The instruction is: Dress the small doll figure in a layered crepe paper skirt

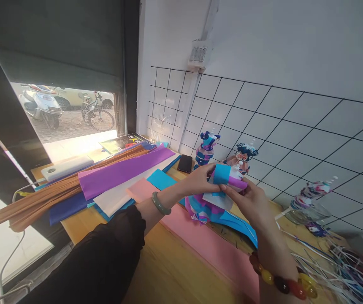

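My left hand (205,179), a green bangle on its wrist, pinches the left side of a folded blue, purple and white paper piece (222,174). From the right, the fingers of my right hand (246,196) close on the same piece; a beaded bracelet circles that wrist. Right below the hands lies a ruffled blue, purple and white paper craft (197,209), partly covered by them. Whether the held piece is joined to this craft I cannot tell. A long blue paper strip (237,223) runs from there under my right forearm.
Pink paper (197,240), purple paper (127,171) and pleated brown paper (64,185) lie across the wooden table (156,270). A phone (185,164) sits behind. Decorated paper figures (207,147) stand by the wire grid. At right are a glass jar (308,213) and tangled white strips (321,270).
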The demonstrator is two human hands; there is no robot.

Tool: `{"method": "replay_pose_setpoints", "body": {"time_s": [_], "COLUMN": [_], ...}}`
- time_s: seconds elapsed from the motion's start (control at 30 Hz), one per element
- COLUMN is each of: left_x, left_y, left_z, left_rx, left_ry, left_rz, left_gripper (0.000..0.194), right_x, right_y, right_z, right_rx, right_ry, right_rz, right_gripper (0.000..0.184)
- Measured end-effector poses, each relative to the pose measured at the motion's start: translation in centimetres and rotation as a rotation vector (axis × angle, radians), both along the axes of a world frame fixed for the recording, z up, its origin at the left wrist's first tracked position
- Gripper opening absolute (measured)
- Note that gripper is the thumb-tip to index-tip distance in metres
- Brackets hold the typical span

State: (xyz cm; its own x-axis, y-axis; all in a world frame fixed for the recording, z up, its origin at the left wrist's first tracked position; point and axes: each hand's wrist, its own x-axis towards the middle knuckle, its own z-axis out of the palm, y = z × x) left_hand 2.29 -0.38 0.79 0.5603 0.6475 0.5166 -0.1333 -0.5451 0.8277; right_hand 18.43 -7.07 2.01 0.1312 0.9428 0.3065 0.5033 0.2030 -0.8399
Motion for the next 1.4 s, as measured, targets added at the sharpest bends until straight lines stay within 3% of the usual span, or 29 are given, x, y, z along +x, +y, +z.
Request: {"method": "replay_pose_setpoints", "body": {"time_s": [0.5,0.97,1.1,1.23,1.4], "left_x": [0.2,0.2,0.2,0.2,0.1], "left_y": [0.1,0.0,0.2,0.4,0.5], "left_z": [-0.5,-0.1,-0.1,-0.4,-0.5], "left_rx": [0.035,0.024,-0.003,-0.031,-0.081], "left_ry": [0.148,0.092,0.090,0.087,0.060], "left_rz": [0.075,0.049,0.093,0.096,0.036], "left_gripper": [0.049,0.048,0.052,0.055,0.060], "right_x": [-0.5,-0.3,0.1,0.4,0.7], "right_y": [0.1,0.0,0.1,0.3,0.5], "right_z": [0.0,0.0,0.0,-0.1,-0.3], "right_rx": [-0.007,0.003,0.013,0.057,0.083], "right_ry": [0.064,0.145,0.150,0.211,0.263], "right_rz": [-0.033,0.047,0.067,0.002,-0.022], "right_gripper": [0.044,0.041,0.044,0.050,0.037]}}
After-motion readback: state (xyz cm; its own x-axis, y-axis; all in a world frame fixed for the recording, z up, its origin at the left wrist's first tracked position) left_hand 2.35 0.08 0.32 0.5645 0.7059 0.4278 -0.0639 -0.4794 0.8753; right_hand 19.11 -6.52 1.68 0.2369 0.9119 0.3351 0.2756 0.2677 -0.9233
